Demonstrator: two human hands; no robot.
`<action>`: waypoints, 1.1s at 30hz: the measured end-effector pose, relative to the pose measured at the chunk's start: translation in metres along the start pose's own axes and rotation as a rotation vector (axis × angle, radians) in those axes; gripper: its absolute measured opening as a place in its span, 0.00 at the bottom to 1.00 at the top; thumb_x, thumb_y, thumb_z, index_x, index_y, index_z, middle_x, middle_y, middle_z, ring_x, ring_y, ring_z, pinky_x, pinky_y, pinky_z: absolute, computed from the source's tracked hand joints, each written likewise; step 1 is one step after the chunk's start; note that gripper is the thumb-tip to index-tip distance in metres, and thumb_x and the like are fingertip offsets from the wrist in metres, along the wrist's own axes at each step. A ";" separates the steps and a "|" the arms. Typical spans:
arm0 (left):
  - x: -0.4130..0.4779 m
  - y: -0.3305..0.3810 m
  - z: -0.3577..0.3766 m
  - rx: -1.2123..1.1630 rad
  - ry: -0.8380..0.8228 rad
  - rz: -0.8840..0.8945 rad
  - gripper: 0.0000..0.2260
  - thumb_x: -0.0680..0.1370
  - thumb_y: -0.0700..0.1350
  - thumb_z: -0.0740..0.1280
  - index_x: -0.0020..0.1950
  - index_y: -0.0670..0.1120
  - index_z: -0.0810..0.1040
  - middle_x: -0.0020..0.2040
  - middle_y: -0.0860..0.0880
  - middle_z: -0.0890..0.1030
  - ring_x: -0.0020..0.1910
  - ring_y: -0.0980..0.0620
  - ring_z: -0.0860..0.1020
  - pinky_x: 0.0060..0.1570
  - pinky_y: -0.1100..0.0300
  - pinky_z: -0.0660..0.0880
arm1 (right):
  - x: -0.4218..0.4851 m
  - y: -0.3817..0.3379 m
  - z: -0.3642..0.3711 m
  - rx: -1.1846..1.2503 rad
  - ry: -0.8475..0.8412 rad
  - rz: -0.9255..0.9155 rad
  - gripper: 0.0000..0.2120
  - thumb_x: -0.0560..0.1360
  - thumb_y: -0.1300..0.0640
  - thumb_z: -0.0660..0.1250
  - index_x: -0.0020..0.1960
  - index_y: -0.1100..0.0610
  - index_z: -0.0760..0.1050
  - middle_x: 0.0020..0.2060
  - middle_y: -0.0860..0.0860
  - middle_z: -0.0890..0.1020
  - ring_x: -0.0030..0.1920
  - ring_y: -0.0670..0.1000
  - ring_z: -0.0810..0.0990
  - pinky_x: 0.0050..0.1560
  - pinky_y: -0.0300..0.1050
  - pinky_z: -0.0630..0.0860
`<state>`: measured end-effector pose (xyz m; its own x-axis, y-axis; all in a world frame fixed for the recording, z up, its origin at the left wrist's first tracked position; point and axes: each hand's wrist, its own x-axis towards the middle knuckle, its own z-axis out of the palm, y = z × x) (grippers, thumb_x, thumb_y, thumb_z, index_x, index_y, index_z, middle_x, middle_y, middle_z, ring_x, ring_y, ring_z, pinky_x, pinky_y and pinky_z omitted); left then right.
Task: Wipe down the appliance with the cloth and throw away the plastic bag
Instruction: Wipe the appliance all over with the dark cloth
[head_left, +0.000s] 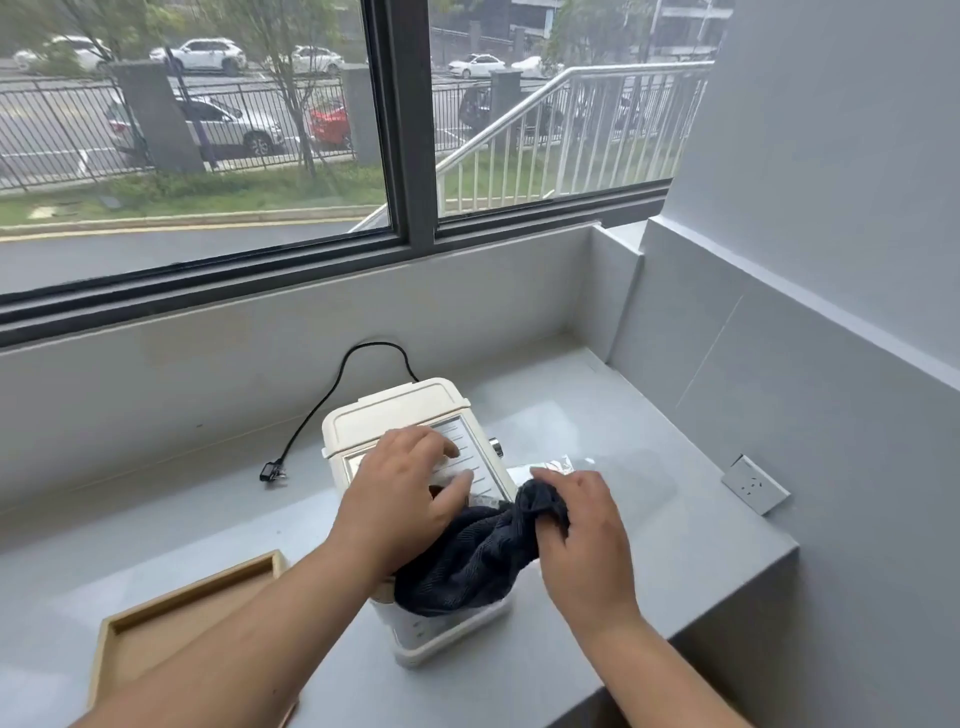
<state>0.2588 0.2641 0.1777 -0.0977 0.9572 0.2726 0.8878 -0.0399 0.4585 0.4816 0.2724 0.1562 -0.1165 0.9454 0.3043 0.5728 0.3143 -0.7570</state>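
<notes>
A cream-white appliance with a ribbed metal top plate stands on the grey counter. My left hand lies flat on its top with the fingers spread. My right hand grips one end of a dark cloth that drapes over the appliance's front. A clear plastic bag lies on the counter just behind my right hand, partly hidden by it.
The appliance's black power cord and plug trail to the left, unplugged. A shallow wooden tray sits at the near left. A wall socket is on the right wall. The counter ends at an edge on the near right.
</notes>
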 end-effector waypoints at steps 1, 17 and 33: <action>0.001 0.002 0.000 -0.004 -0.028 0.021 0.18 0.77 0.65 0.62 0.57 0.55 0.79 0.58 0.58 0.78 0.62 0.54 0.71 0.65 0.58 0.67 | 0.011 0.001 0.000 0.046 -0.017 0.085 0.18 0.75 0.59 0.62 0.59 0.44 0.81 0.51 0.40 0.76 0.53 0.40 0.76 0.53 0.36 0.72; 0.034 0.004 -0.002 0.161 -0.139 -0.027 0.33 0.71 0.73 0.62 0.72 0.58 0.72 0.70 0.58 0.73 0.70 0.51 0.69 0.71 0.52 0.67 | 0.150 -0.011 0.052 0.297 -0.137 0.542 0.10 0.76 0.54 0.66 0.56 0.54 0.71 0.44 0.48 0.79 0.42 0.46 0.78 0.35 0.44 0.70; 0.093 -0.002 0.011 -0.015 -0.030 -0.085 0.42 0.69 0.59 0.77 0.78 0.56 0.61 0.74 0.53 0.69 0.71 0.50 0.70 0.69 0.53 0.72 | 0.161 -0.033 0.050 0.319 -0.430 0.154 0.22 0.69 0.61 0.59 0.55 0.48 0.84 0.49 0.41 0.86 0.53 0.41 0.83 0.56 0.39 0.78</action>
<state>0.2527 0.3567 0.1932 -0.1588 0.9654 0.2070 0.8699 0.0377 0.4917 0.4034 0.4191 0.2012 -0.4093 0.9117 -0.0364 0.3435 0.1170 -0.9318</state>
